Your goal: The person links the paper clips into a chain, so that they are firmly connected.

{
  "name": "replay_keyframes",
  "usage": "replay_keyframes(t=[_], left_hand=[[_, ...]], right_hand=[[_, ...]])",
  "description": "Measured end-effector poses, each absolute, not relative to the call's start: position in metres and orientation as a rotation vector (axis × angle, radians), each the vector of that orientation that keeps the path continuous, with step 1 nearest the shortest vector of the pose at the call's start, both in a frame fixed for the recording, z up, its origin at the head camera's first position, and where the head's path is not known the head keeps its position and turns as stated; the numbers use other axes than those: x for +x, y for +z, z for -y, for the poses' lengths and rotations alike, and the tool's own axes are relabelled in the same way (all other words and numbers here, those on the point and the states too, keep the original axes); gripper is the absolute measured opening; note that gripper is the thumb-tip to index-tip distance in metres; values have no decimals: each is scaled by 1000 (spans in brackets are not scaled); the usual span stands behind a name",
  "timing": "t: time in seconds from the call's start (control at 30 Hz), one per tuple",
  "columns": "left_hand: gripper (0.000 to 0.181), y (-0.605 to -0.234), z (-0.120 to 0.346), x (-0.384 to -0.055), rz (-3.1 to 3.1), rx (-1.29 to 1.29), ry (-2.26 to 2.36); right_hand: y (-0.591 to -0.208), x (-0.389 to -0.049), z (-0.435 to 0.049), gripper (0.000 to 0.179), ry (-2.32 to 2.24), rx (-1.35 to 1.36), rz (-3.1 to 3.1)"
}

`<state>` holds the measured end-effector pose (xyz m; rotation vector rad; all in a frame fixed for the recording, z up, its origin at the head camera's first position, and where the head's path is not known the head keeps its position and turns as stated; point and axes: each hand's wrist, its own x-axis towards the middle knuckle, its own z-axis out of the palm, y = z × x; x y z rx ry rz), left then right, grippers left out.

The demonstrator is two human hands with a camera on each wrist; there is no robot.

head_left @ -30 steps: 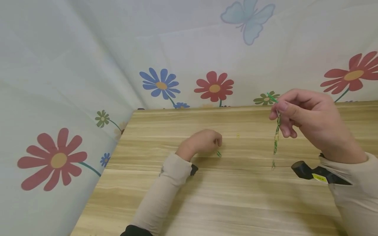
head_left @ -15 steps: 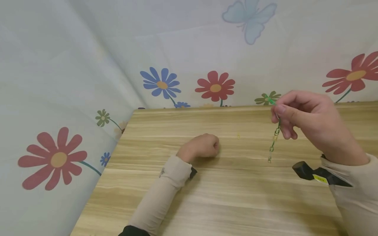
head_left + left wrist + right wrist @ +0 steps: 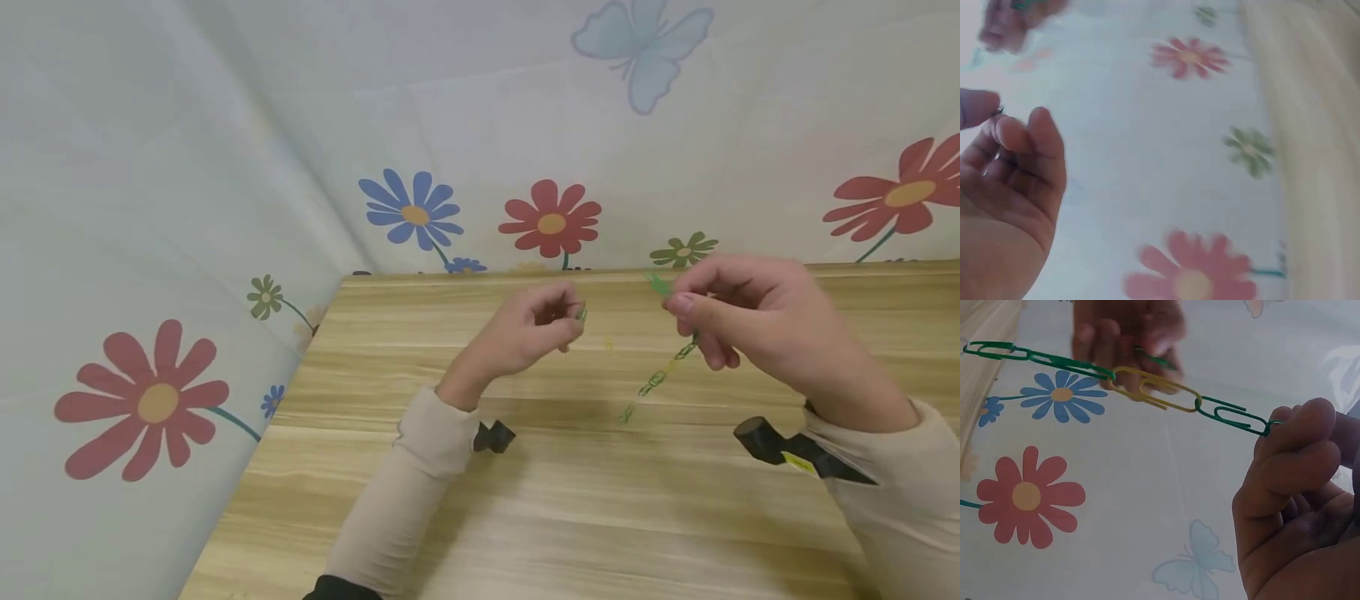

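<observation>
My right hand (image 3: 757,312) pinches one end of a chain of linked paper clips (image 3: 656,382), green with a yellow one among them. The chain swings down and leftward over the table, its lower end blurred. A bright green end (image 3: 659,284) sticks out past the right fingertips. Across from it, my left hand (image 3: 528,329) is raised and pinches a single green paper clip (image 3: 1157,359) between thumb and fingers. In the right wrist view the yellow clip (image 3: 1163,407) hangs linked between green ones, with the left hand behind the chain.
On the wooden table (image 3: 570,517) lies a small yellow paper clip (image 3: 610,345), between and beyond the hands. A white flowered curtain (image 3: 465,125) hangs behind and to the left of the table. Black wrist cameras sit under the left cuff (image 3: 495,436) and right cuff (image 3: 759,440).
My left hand has risen from the tabletop and moved right with the green paper clip. The right hand has shifted left and slightly lower, and the chain has swung leftward.
</observation>
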<state>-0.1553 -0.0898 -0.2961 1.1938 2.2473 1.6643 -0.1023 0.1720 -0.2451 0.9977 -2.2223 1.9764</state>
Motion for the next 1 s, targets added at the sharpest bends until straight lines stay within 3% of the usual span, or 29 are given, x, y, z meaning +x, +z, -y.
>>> replay_keyframes(t=[0.2, 0.5, 1.0], left_hand=[[7, -265, 76, -139, -2060, 1396, 1881], [9, -236, 64, -131, -1981, 1418, 1937], [8, -236, 73, -139, -2173, 1460, 1742]], right_hand=[[-247, -101, -165, 15, 1917, 1093, 2235], [-241, -94, -161, 17, 1743, 1063, 2312], [-242, -92, -157, 14, 1857, 1037, 2260]])
